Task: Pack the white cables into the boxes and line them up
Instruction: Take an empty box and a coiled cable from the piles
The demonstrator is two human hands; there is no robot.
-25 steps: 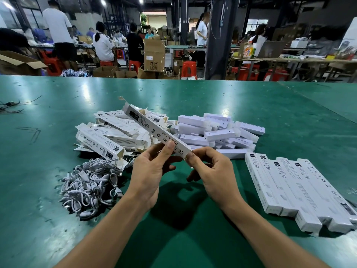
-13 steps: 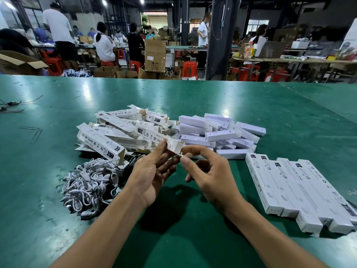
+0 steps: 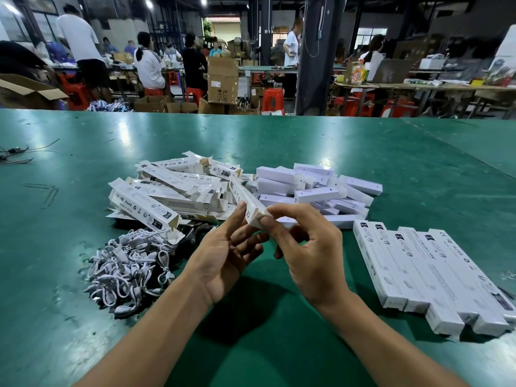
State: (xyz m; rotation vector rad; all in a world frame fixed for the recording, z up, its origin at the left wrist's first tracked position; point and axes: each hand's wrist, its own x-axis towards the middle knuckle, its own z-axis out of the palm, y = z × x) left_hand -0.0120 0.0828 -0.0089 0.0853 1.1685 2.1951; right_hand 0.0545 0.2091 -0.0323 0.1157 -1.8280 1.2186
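A long white box (image 3: 245, 197) is held above the green table (image 3: 363, 152), pointing away from me. My left hand (image 3: 223, 255) supports its near end with thumb and fingers from the left. My right hand (image 3: 304, 250) pinches the same end between thumb and forefinger. A heap of coiled white cables (image 3: 125, 269) lies to the left of my left forearm. Behind it sits a pile of unfilled printed boxes (image 3: 167, 191). A row of several packed boxes (image 3: 430, 275) lies side by side at the right.
A pile of small plain white boxes (image 3: 315, 188) lies behind my hands. Loose black wires (image 3: 14, 155) rest at the table's far left edge. Beyond the table are people, cardboard cartons (image 3: 223, 79), red stools and a dark pillar (image 3: 315, 54).
The box swung from lying crosswise and pointing left to pointing away from me, lifted slightly. Both hands stayed on its near end, the right hand's pinch shifting onto the end flap.
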